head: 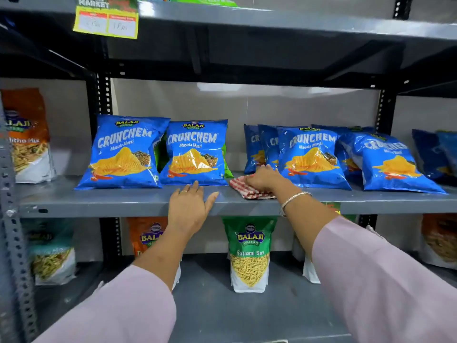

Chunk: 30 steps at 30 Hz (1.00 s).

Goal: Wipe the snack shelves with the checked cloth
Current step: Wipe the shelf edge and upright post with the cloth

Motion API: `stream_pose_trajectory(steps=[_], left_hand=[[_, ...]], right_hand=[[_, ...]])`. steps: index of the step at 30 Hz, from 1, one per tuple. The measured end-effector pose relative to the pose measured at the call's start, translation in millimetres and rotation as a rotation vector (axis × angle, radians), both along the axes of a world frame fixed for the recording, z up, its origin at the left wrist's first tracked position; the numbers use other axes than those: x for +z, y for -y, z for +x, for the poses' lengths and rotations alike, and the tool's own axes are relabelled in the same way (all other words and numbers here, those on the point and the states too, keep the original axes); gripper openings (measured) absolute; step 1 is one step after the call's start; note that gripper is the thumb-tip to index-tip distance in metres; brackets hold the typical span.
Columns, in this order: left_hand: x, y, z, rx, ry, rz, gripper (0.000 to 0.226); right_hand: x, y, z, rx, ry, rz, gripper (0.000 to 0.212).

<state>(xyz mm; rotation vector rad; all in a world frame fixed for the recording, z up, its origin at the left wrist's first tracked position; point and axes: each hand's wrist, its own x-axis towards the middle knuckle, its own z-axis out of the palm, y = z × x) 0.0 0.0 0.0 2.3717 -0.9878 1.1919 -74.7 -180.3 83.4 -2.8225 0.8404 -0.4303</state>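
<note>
Fingers: right hand lies palm-down on the checked cloth, fingers spread and curled lightly over it, pressing rather than clenching; tips reach the foot of a blue bag. Left hand flat and released, holding nothing, fingers splayed over the front lip of the middle shelf, thumb out to the right.

Middle shelf: grey metal, running full width. A bare strip runs along its front edge ahead of the bags, widest at left-centre. The lip shows chipped paint near the left end.

Crunchem bags: two blue ones stand leaning back on the left, touching each other. A tighter cluster of blue bags overlaps on the right. Between the two groups is an open gap down to bare shelf; the cloth sits at the mouth of that gap, red-and-white, bunched, one corner just over the front edge.

Lower shelf: broad open floor in front. Green Ratlami Sev pouch upright mid-shelf, well apart from its neighbours; orange pouch partly hidden behind the left forearm.

Upper shelf: underside dark, yellow price tag hanging off its front edge.

Perforated upright at left rear; another close at frame left.

Silver bangle on right wrist; ring on a left finger.
</note>
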Motion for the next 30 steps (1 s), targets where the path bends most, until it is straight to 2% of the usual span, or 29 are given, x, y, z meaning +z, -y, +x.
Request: stream_pose_trajectory(steps=[3, 6, 10, 13, 18, 19, 20, 23, 26, 28, 30], left_hand=[[-3, -1, 4, 0.008, 0.135, -0.097, 0.088], [-1, -1, 5, 0.054, 0.177, -0.080, 0.072], [-4, 1, 9, 0.058, 0.147, -0.082, 0.061], [-5, 2, 10, 0.043, 0.132, -0.089, 0.061], [-18, -15, 8, 0.029, 0.029, -0.022, 0.064], [-33, -32, -14, 0.165, -0.040, 0.040, 0.067], [-48, -51, -37, 0.257, -0.054, 0.015, 0.071], [-42, -60, -37, 0.275, -0.154, 0.080, 0.091], [-26, -47, -32, 0.209, -0.100, 0.044, 0.088], [-25, -50, -24, 0.225, -0.036, -0.012, 0.077], [-33, -60, -22, 0.273, -0.013, -0.016, 0.073]], right_hand=[[-4, 3, 11, -0.017, -0.126, 0.027, 0.081], [-7, -1, 14, 0.029, -0.217, 0.089, 0.069], [-6, 1, 17, 0.008, -0.199, 0.140, 0.052], [-6, 4, 19, -0.014, -0.164, 0.042, 0.042], [-32, -10, 23, -0.062, -0.036, 0.002, 0.041], [-44, -23, 16, 0.032, -0.038, 0.070, 0.041], [-57, -40, 11, 0.158, -0.044, 0.084, 0.039], [-51, -55, 8, 0.222, 0.153, 0.262, 0.026], [-15, -62, -3, 0.254, 0.422, 0.507, 0.030], [2, -79, -13, 0.313, 0.525, 0.529, 0.033], [11, -98, -17, 0.417, 0.580, 0.466, 0.034]])
